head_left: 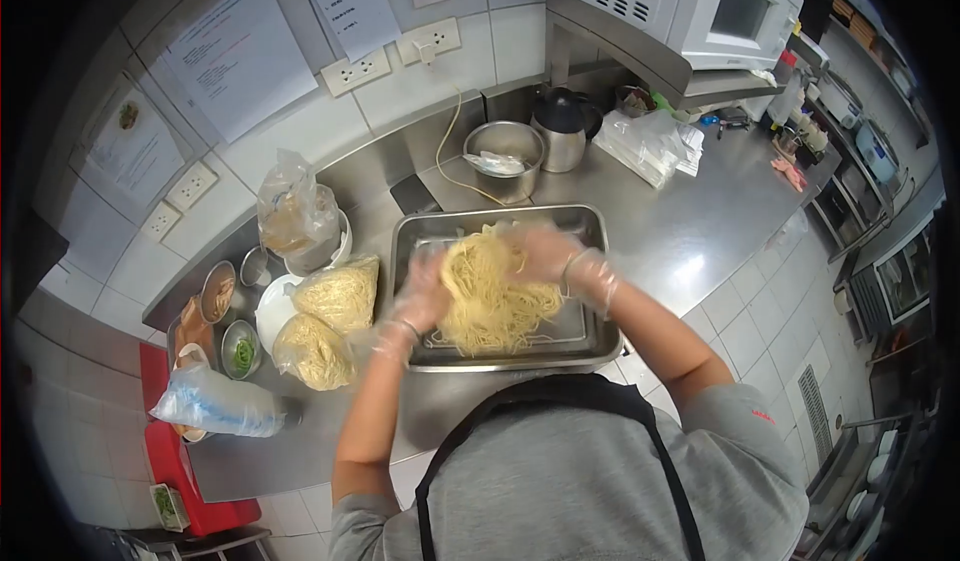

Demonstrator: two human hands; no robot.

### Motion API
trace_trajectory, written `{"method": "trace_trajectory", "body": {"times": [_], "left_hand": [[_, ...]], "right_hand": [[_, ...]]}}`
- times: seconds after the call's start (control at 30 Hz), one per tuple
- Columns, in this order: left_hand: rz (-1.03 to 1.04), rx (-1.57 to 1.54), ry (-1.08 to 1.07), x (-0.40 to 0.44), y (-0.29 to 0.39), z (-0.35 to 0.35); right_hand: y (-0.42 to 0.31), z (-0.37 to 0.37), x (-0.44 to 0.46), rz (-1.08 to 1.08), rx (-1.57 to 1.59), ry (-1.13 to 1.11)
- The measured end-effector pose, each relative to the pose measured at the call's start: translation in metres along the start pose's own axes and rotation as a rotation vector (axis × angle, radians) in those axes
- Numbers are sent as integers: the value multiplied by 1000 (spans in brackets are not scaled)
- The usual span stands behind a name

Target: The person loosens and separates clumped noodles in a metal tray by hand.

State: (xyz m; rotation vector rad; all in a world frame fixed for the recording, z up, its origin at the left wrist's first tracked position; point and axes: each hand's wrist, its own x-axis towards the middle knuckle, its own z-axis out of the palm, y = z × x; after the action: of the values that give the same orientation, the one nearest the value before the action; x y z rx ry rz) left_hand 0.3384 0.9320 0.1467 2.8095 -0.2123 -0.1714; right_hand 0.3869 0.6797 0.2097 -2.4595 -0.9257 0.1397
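A heap of yellow noodles (490, 301) lies in a deep rectangular metal tray (500, 366) in front of me. My left hand (425, 293), in a clear plastic glove, is at the heap's left side, its fingers closed on the noodles and partly hidden by them. From the upper right, my right hand (548, 259) reaches into the noodles, also gloved. Motion smears its fingers, so their grip does not show. Left of the tray are two clear bags of noodles, an upper bag (345, 293) and a lower bag (313, 351).
A metal pot (505, 161) and a thermal jug (560, 131) stand behind the tray. On the left are a bowl of chopped greens (240, 349), a metal bowl (218, 293) and a bulky plastic bag (220, 401). A microwave (735, 16) sits on a raised shelf (625, 41) at back right.
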Motion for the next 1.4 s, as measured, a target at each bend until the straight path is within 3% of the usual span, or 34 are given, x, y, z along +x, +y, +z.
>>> {"method": "trace_trajectory", "body": {"times": [0.07,0.13,0.23,0.33,0.37,0.47,0.57,0.67,0.77,0.87,0.93,1.0,1.07,1.17,1.27,1.3,1.4], "left_hand": [[-16,-346,-149,-28,15,10],[-68,-255,-124,-55,58,-7],[-16,-316,158,-56,54,25],[-110,-351,79,-43,40,19],[40,-337,283,-40,29,28],[101,-363,261,-33,19,9],[117,-464,333,-40,38,-37],[180,-419,464,-34,34,-47],[194,-348,557,-43,40,-64],[348,-638,634,-45,27,-77],[231,-755,530,-42,15,-70],[138,-716,494,-42,14,-61],[186,-667,459,-41,9,-58],[177,-520,461,-34,-6,-54],[116,-730,266,-40,-13,-57],[91,-710,112,-41,-16,-61],[76,-270,-176,-43,-3,-64]], "right_hand": [[3,46,-6,-79,-93,18],[-18,65,-8,-23,-214,8],[-38,59,1,80,-248,-87],[-11,69,12,-19,119,-2],[-9,78,10,57,113,69],[14,73,16,-177,361,150],[14,54,15,-36,903,184],[-14,-6,3,12,633,184],[-27,-42,-9,84,567,199],[-28,-69,-23,94,545,221],[-20,-73,-31,29,719,223],[-18,-71,-35,13,522,245],[-16,-71,-37,-9,322,268],[-20,-82,-38,-50,487,349],[-16,-94,-36,-108,746,180],[-12,-91,-34,-211,588,105],[-13,-78,-26,-118,244,-276]]}}
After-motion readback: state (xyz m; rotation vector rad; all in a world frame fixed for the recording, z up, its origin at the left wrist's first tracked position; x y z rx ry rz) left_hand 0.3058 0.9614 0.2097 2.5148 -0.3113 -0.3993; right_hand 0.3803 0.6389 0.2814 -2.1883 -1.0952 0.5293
